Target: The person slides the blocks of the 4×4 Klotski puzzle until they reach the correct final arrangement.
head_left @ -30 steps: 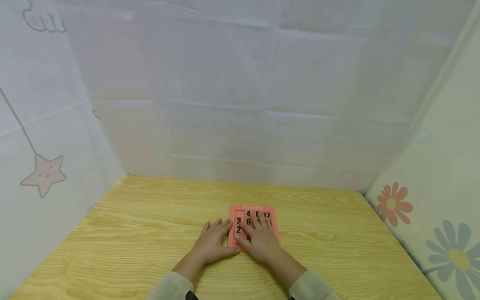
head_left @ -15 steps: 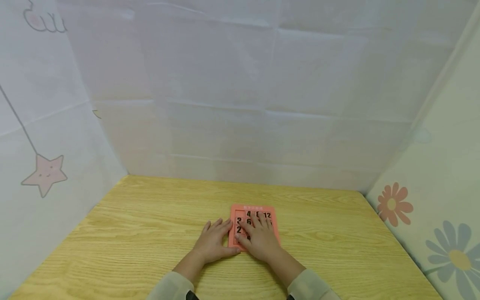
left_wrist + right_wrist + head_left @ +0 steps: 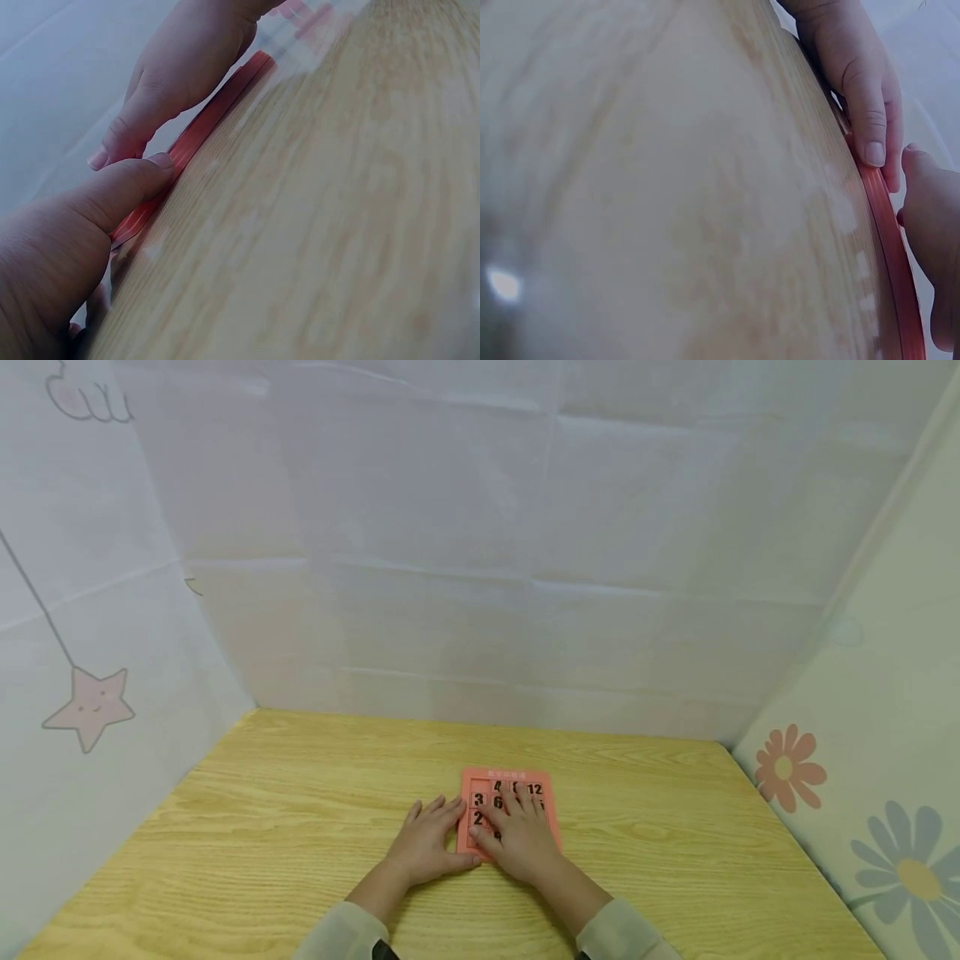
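A pink number slide puzzle (image 3: 461, 840) lies flat on the wooden table, with black numerals on its tiles. The upper-left cell of its grid has no tile. My left hand (image 3: 426, 846) rests at its left side with fingers fairly straight, fingertips by the left border and thumb along the near edge. In the left wrist view that thumb (image 3: 135, 187) touches the red rim (image 3: 217, 112). My right hand (image 3: 525, 839) lies spread over the tiles, its thumb and fingertips at their faces. It hides much of the lower-right part of the grid.
The wooden table (image 3: 315, 785) stretches around the puzzle on every side. Behind it hangs a pale creased sheet (image 3: 480, 568). Sheets printed with a star (image 3: 88, 710) on the left and flowers (image 3: 783, 768) on the right border the table.
The right thumb shifts very slightly over the lower-left tiles, and the numeral beside it is more covered than a second ago. The left hand stays in place.
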